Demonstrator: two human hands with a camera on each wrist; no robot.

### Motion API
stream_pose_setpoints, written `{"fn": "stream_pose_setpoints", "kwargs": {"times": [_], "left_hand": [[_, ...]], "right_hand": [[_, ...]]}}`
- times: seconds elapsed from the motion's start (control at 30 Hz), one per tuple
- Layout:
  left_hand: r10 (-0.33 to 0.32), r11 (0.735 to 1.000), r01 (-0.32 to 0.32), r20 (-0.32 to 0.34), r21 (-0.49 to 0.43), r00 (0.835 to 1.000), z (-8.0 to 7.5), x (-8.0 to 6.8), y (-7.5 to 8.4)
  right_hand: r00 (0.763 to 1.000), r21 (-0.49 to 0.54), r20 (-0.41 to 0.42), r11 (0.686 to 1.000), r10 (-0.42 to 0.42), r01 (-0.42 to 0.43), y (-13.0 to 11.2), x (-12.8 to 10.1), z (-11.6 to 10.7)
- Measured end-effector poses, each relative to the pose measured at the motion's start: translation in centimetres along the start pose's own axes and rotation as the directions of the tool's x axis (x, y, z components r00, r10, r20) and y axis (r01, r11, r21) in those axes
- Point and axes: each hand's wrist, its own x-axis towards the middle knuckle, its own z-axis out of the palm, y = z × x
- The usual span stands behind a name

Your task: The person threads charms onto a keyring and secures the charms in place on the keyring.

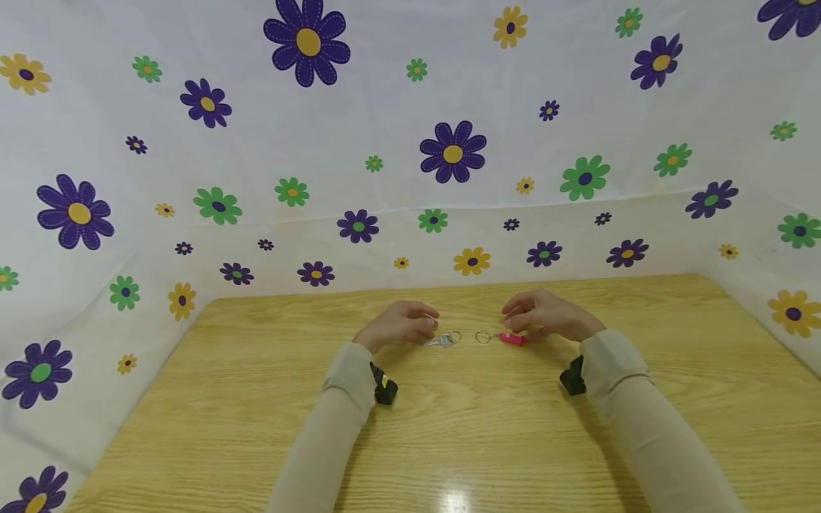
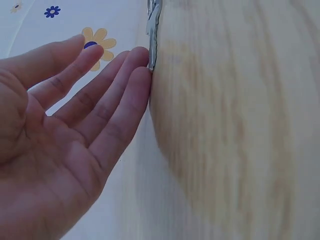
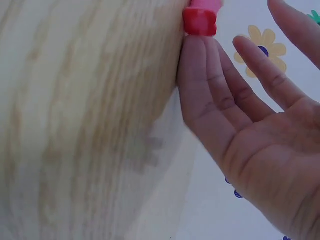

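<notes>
Head view: wooden table [image 1: 256, 427], flowered cloth backdrop [image 1: 192, 142] on all sides. Left hand [image 1: 400, 324] and right hand [image 1: 545, 317] sit near each other at mid-table, both palm-down with relaxed fingers. Between them lie a silver key [image 1: 442, 341] on a split ring [image 1: 454, 336], then a second ring [image 1: 482, 337] joined to a pink tag [image 1: 512, 339]. Whether the two rings are linked or just beside each other is too small to tell. Black wrist cameras [image 1: 385, 388] sit on both beige sleeves [image 1: 346, 420].

Left wrist view: left hand [image 2: 65, 145] is spread, fingers straight, nothing gripped. Fingertips [image 2: 142, 67] touch the end of the silver key [image 2: 152, 30], which lies flat on the table [image 2: 235, 125].

Right wrist view: right hand [image 3: 250, 130] is likewise spread with straight fingers, holding nothing. Fingertips [image 3: 197, 47] rest against the end of the pink tag [image 3: 201, 19] on the table [image 3: 85, 120].

Handling judgement: key and rings look like thin rigid metal, light, not fragile, likely to slide on the smooth wood and hard to lift when flat. Best hold is probably a pinch on the key's bow or the tag's body, since the tag is thicker and likely grippier plastic or rubber. Rings are thin wire and look stiff to pry open; a fingernail at the coil end would be needed. Loose parts will dangle and swing once lifted.
</notes>
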Motion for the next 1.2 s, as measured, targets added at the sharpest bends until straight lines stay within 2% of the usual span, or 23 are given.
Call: {"fn": "stream_pose_setpoints", "kwargs": {"times": [0.1, 0.2, 0.37, 0.6, 0.83, 0.93, 1.1, 1.2], "left_hand": [[-0.007, 1.000, 0.007, -0.006, 0.011, 1.000, 0.0, -0.1, 0.1], [0.000, 0.998, 0.001, -0.012, 0.064, 1.000, 0.0, 0.0, 0.0], [0.000, 0.985, 0.005, -0.029, 0.172, 1.000, 0.3, 0.3, 0.3], [-0.055, 0.970, 0.075, -0.094, 0.233, 0.994, 0.9, 0.7, 0.6], [-0.039, 0.948, 0.080, -0.138, 0.307, 0.990, 1.7, 1.1, 0.8], [-0.032, 0.923, 0.084, -0.141, 0.374, 0.989, 2.1, 1.3, 1.0], [-0.008, 0.858, 0.073, -0.130, 0.508, 0.992, 2.4, 1.3, 1.5], [-0.008, 0.843, 0.076, -0.129, 0.533, 0.992, 2.6, 1.2, 1.7]], "right_hand": [[1.000, 0.025, 0.003, 1.000, -0.003, 0.003, 0.1, 0.0, 0.2], [1.000, 0.039, -0.006, 0.999, 0.015, -0.014, 0.1, 0.2, 0.4], [0.999, -0.011, -0.037, 1.000, 0.021, -0.021, -0.1, 0.3, 0.9], [0.998, -0.052, -0.055, 0.998, 0.028, -0.031, -0.4, 0.5, 1.9], [0.996, -0.104, -0.086, 0.994, 0.036, -0.045, -0.9, 0.6, 2.5], [0.996, -0.140, -0.092, 0.989, 0.023, -0.035, -1.0, 0.6, 2.5], [0.995, -0.147, -0.092, 0.988, 0.039, -0.052, -1.2, 0.7, 2.5], [0.995, -0.124, -0.083, 0.990, 0.054, -0.065, -1.1, 0.9, 2.5]]}}
